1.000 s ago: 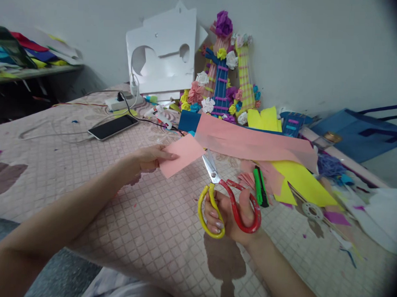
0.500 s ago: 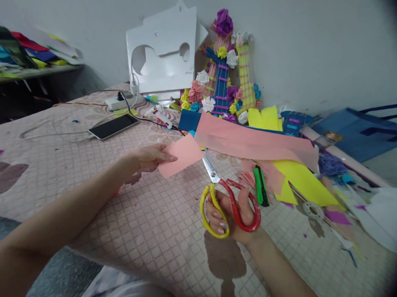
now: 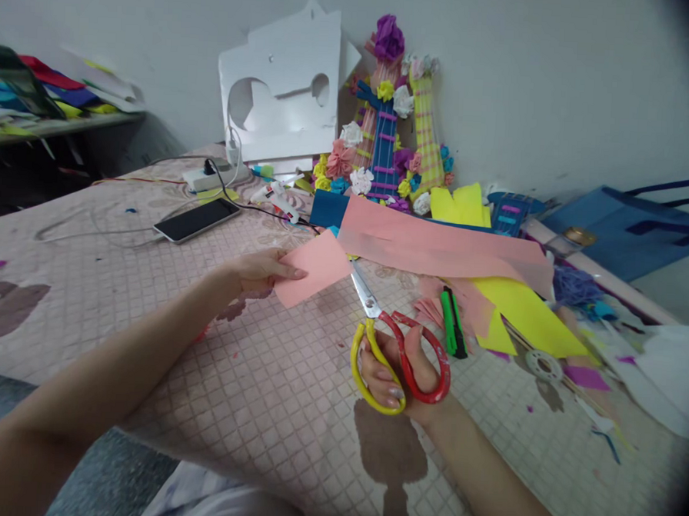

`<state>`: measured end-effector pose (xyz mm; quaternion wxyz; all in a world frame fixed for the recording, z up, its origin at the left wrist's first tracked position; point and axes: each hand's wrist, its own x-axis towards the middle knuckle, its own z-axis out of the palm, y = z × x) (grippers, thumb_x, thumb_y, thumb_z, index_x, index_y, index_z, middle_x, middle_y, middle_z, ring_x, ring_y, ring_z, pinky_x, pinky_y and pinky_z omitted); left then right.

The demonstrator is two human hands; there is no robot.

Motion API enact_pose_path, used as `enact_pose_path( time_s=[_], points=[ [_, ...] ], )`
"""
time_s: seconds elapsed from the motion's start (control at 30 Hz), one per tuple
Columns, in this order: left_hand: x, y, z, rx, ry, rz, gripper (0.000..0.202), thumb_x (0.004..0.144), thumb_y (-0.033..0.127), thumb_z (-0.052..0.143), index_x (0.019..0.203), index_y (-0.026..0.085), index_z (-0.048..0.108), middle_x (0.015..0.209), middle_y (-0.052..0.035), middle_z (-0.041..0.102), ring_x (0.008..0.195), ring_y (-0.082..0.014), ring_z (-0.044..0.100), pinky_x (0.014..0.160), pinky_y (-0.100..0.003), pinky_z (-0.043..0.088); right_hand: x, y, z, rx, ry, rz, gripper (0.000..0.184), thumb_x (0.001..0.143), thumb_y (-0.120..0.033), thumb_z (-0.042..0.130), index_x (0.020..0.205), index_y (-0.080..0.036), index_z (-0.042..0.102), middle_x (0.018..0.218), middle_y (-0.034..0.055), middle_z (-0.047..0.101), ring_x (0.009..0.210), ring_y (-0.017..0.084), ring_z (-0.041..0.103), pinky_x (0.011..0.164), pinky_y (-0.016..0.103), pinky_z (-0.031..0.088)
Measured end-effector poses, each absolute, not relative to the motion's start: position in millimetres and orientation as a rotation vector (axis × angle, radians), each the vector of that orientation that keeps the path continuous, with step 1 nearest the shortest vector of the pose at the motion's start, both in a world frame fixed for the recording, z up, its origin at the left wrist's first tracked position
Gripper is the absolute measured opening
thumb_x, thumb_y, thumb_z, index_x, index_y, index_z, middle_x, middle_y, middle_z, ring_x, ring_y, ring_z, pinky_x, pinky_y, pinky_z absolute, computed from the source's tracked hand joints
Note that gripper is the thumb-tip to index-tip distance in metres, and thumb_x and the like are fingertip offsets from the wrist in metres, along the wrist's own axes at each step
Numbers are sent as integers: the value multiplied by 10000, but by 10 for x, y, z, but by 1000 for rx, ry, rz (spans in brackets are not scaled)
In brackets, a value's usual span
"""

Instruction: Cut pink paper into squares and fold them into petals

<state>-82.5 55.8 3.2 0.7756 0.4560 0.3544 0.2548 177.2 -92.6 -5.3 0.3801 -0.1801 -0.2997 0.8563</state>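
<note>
Left hand (image 3: 260,273) pinches the pink paper piece (image 3: 314,270) by its left edge, thumb on top; right hand (image 3: 399,372) is closed through the scissors (image 3: 394,345) loops, blades nearly shut just right of that grip; the paper looks light and limp, best held near the blades.

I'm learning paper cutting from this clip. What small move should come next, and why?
Probably open the yellow-and-red-handled scissors in the right hand and slide them forward: their blades meet the edge of the pink paper piece the left hand pinches, handles squeezed close.
</note>
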Motion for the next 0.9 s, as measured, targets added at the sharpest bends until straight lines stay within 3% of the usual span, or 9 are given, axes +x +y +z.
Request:
enact_pose_path(
  time_s=[0.2, 0.43, 0.63, 0.9],
  points=[
    [-836, 556, 33, 993, 757, 559, 320, 657, 135, 777, 961, 122, 678, 932, -97, 725, 770, -164, 688, 723, -234, 557, 1759, -945, -56, -492, -792, 2179, 566, 702, -718, 581, 860, -175, 550, 556, -81, 433, 347, 17, 250, 317, 137, 267],
    [-820, 520, 68, 1011, 799, 532, 311, 640, 136, 783, 935, 119, 683, 891, -93, 727, 759, -162, 686, 722, -231, 549, 1750, -991, 29, -491, -845, 2143, 602, 745, -752, 499, 933, -180, 523, 656, -29, 502, 428, 65, 378, 385, 193, 340],
    [-793, 493, 65, 1029, 788, 510, 396, 599, 146, 813, 970, 129, 678, 835, -79, 732, 730, -163, 685, 702, -238, 552, 1753, -980, 36, -477, -847, 2159, 635, 739, -780, 459, 933, -178, 514, 648, -34, 480, 429, 64, 360, 388, 196, 335],
    [-784, 497, 63, 1037, 799, 519, 350, 606, 139, 807, 931, 118, 678, 829, -84, 729, 716, -159, 683, 693, -233, 550, 1749, -981, 2, -534, -805, 2160, 622, 714, -776, 494, 878, -178, 537, 598, -57, 445, 393, 43, 297, 363, 170, 305]
  ],
)
